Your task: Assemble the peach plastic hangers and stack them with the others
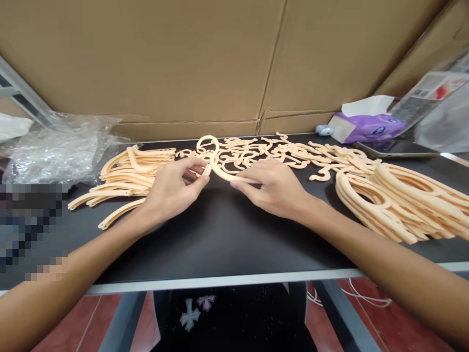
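A peach-coloured plastic clothes hanger [221, 173] is held up over the middle of the table, its round hook pointing away from me. My left hand [175, 188] pinches the hanger's left arm close to the centre joint. The right arm of the hanger is gripped by my right hand [273, 188], with thumb below and fingers over it. Loose curved hanger arms [119, 187] lie in a pile beside my left hand. Behind both hands, many loose hanger hooks [289, 155] are spread out. My fingers partly cover both hanger arms.
Flat stacked hanger pieces with oval openings [366, 208] lie on the right of the black table [227, 239]. A purple tissue pack [377, 127] and a dark flat device [399, 148] are behind them. Crumpled clear plastic [54, 149] sits at left. Cardboard [176, 63] walls the back.
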{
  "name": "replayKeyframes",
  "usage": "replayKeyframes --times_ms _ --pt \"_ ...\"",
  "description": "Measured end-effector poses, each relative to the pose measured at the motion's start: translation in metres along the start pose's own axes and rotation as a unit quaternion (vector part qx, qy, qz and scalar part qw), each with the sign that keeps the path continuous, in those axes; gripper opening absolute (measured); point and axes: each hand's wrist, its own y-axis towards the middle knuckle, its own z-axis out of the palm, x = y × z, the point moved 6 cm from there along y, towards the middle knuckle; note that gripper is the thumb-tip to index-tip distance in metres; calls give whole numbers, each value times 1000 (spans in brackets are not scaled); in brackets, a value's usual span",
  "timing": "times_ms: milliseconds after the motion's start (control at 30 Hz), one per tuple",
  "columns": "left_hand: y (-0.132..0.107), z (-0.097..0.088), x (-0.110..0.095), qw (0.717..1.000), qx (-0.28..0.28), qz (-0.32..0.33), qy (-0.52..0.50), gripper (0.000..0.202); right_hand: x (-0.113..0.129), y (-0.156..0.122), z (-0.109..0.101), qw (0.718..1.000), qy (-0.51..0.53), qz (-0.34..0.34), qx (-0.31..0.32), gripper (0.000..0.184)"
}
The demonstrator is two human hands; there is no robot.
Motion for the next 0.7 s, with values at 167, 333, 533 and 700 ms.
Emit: replayKeyframes --times_ms 167,333,533,700 --pt "-3 9 3 984 47 43 163 20 -2 -2 11 997 -57 11 58 40" --pt "-10 11 -14 963 95 134 214 29 -7 -1 5 997 -69 20 41 26" --pt "-76 -8 -45 942 201 181 200 43 24 -27 -13 998 -45 -12 50 25" --pt "-127 -12 -42 928 213 190 238 49 55 -73 -9 996 -42 -48 70 37"
